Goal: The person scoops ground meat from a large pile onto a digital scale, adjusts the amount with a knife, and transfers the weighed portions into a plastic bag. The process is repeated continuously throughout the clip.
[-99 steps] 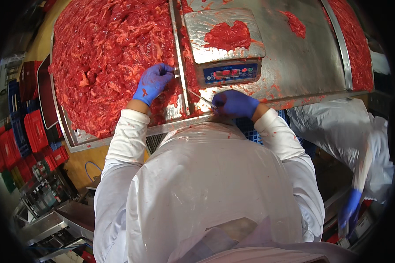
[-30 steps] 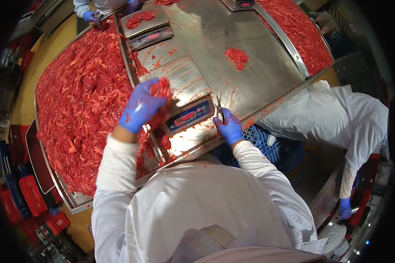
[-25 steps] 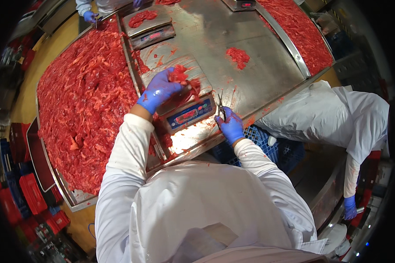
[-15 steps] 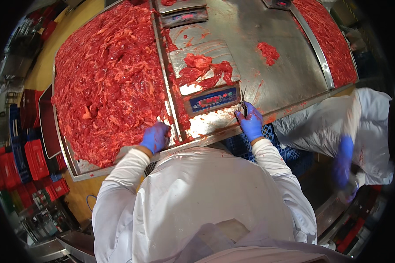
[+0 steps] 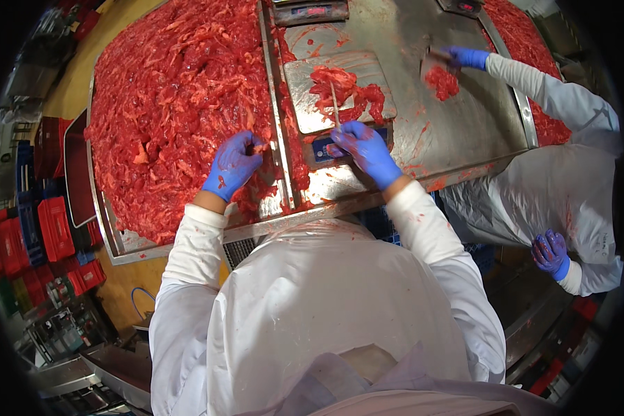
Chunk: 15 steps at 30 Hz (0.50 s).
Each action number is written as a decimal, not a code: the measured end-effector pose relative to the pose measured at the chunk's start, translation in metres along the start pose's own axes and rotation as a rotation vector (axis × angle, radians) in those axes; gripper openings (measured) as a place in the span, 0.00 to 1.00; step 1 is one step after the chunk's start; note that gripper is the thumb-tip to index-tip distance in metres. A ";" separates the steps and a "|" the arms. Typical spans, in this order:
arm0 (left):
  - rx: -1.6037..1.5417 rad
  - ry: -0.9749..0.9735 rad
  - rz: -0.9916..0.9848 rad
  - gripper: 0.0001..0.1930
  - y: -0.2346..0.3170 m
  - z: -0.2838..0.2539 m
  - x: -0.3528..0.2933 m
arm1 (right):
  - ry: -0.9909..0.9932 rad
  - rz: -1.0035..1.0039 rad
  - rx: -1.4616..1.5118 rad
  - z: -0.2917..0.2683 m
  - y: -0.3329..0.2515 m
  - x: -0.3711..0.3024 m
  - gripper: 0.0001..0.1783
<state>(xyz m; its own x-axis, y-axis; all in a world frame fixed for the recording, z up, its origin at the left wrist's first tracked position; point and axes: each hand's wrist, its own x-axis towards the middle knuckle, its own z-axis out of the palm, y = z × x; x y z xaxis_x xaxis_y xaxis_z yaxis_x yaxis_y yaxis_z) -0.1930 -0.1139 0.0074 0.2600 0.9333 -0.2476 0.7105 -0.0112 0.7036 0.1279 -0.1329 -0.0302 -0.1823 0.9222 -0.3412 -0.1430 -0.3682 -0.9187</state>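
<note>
My right hand, in a blue glove, is closed around a slim, pointed metal tool; its kind is unclear. The tip reaches the pieces of raw red meat on the steel scale platform. Below that hand, the scale's blue display panel is partly hidden. My left hand, gloved in blue too, is closed at the right edge of the big heap of meat strips. A small scrap of meat shows at its fingertips.
A steel divider separates the heap from the scale. To the right, a co-worker's gloved hand holds a flat tool over meat on the steel table. Another scale stands farther back. Red crates are at left.
My right hand has moved up and left, bringing the tool over the scale's meat. My left hand has risen along the heap. The co-worker's arm has come in over the table.
</note>
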 end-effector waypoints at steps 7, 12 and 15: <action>0.077 0.261 0.444 0.21 0.060 0.028 0.059 | -0.093 -0.002 0.028 -0.071 -0.006 -0.064 0.15; 0.264 0.113 0.447 0.11 0.092 0.068 0.107 | -0.136 0.177 -0.238 -0.075 -0.010 -0.030 0.13; 0.316 0.133 0.473 0.09 0.076 0.059 0.094 | -0.139 0.085 0.136 -0.106 -0.007 -0.026 0.13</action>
<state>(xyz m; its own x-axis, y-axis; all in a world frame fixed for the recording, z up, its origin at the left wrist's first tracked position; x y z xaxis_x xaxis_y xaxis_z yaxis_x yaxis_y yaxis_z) -0.0760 -0.0483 -0.0013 0.5264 0.8377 0.1455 0.7031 -0.5251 0.4795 0.2370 -0.1418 -0.0361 -0.3302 0.8652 -0.3773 -0.2500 -0.4656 -0.8489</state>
